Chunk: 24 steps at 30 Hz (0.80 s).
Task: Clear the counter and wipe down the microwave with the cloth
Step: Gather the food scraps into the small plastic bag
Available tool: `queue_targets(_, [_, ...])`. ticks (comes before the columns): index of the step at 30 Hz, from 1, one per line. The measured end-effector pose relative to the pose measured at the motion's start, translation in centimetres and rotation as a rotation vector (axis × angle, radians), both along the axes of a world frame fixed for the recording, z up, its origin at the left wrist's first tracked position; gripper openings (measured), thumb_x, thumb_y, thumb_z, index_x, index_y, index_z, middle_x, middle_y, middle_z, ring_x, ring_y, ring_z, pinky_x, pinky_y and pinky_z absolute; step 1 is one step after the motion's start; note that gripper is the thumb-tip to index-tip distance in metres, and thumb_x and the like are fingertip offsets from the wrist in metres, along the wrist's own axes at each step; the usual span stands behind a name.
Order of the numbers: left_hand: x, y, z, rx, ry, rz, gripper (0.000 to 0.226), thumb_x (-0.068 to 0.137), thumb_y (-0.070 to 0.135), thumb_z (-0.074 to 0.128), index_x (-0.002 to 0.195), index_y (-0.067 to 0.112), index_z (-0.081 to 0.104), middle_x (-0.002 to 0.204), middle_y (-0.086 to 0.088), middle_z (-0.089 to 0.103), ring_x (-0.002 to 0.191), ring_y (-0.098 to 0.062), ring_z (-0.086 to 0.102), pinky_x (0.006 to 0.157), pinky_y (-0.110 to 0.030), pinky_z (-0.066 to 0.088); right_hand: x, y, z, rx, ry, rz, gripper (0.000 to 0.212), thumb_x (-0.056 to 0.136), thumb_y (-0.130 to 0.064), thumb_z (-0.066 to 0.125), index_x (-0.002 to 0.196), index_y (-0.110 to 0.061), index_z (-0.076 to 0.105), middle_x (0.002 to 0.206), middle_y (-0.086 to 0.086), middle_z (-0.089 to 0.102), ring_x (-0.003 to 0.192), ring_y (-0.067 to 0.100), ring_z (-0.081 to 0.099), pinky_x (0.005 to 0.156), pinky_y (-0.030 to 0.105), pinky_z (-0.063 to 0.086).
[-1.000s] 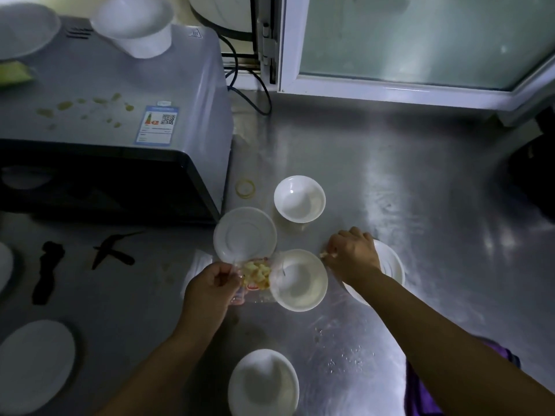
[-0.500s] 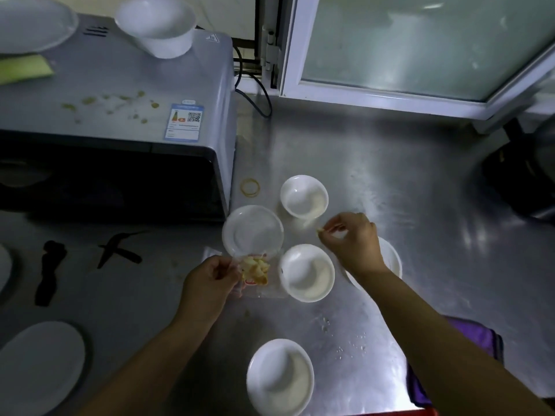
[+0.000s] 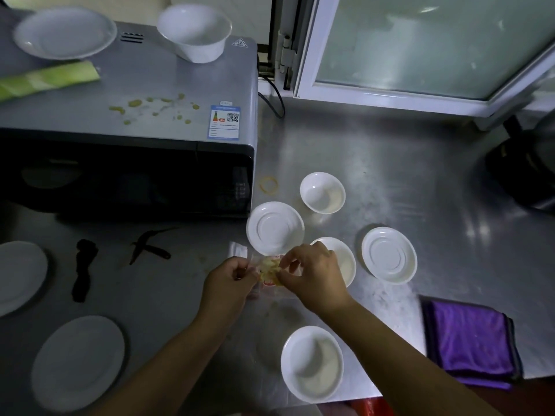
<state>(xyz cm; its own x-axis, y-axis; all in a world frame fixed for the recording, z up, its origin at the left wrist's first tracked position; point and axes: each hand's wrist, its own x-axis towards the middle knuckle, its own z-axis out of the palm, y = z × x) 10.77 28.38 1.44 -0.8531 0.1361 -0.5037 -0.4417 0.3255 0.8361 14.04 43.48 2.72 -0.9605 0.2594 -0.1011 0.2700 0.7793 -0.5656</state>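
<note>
A grey microwave point(image 3: 168, 94) with a black door stands at the left, with yellowish smears point(image 3: 150, 108) on its top. A folded purple cloth point(image 3: 471, 340) lies at the counter's right front edge. My left hand point(image 3: 229, 283) grips a clear plastic bag of yellow scraps point(image 3: 268, 273) just above the steel counter point(image 3: 375, 163). My right hand point(image 3: 312, 274) pinches at the bag's mouth from the right, over a white bowl point(image 3: 345, 259). Whether the right fingers hold a scrap or the bag itself, I cannot tell.
White saucers point(image 3: 274, 228) point(image 3: 389, 255) and bowls point(image 3: 322, 192) point(image 3: 312, 363) ring the hands. On the microwave sit a plate point(image 3: 64, 33), a bowl point(image 3: 195, 31) and a green stalk point(image 3: 45, 79). Plates point(image 3: 78, 361), dark peelings point(image 3: 84, 268), a rubber band point(image 3: 268, 184) and a dark appliance point(image 3: 522, 169) lie around.
My right hand lifted off the right saucer and moved left to the bag in my left hand. The view tilted, bringing the purple cloth into sight.
</note>
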Motion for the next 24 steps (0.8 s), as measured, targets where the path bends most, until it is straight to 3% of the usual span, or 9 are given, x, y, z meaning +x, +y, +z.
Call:
queue_targets(10, [-0.1,0.3,0.0,-0.024,0.005,0.026,0.01,0.09,0.017,0.058,0.084,0.023,0.062,0.079,0.004,0.067,0.068,-0.01,0.063,0.051,-0.007,0.044,0.4,-0.3,-0.3,-0.065,0.031,-0.019,0.03,0.07,-0.041,0.077,0.096,-0.028,0.067,0.09,-0.008,0.069,0.079,0.009,0.059,0.083,0.041,0.053])
queue_targets(16, [-0.3,-0.7,-0.4,0.003,-0.034,0.111,0.011,0.088,0.012,0.06,0.086,0.022,0.063,0.082,0.0,0.068,0.071,-0.015,0.066,0.06,-0.017,0.051,-0.1,-0.3,0.3,-0.114,0.019,-0.028,0.03,0.072,-0.037,0.077,0.098,-0.03,0.065,0.088,-0.012,0.064,0.078,0.006,0.058,0.082,0.03,0.053])
queue_targets(20, [-0.5,-2.8,-0.9,0.04,-0.058,0.189,0.012,0.087,0.009,0.061,0.087,0.021,0.065,0.088,-0.005,0.07,0.077,-0.02,0.068,0.073,-0.033,0.057,-0.9,-0.6,0.1,-0.191,0.031,-0.105,0.019,0.08,-0.026,0.071,0.097,-0.029,0.062,0.086,-0.014,0.06,0.076,0.002,0.057,0.077,0.022,0.052])
queue_targets(24, [-0.8,-6.1,-1.2,0.043,-0.096,0.297,0.013,0.086,0.005,0.06,0.084,0.018,0.064,0.084,-0.005,0.07,0.078,-0.022,0.066,0.074,-0.037,0.056,-2.0,-2.0,-1.1,-0.186,-0.059,-0.147,0.014,0.086,-0.021,0.064,0.1,-0.025,0.063,0.089,-0.01,0.06,0.077,0.007,0.055,0.079,0.02,0.047])
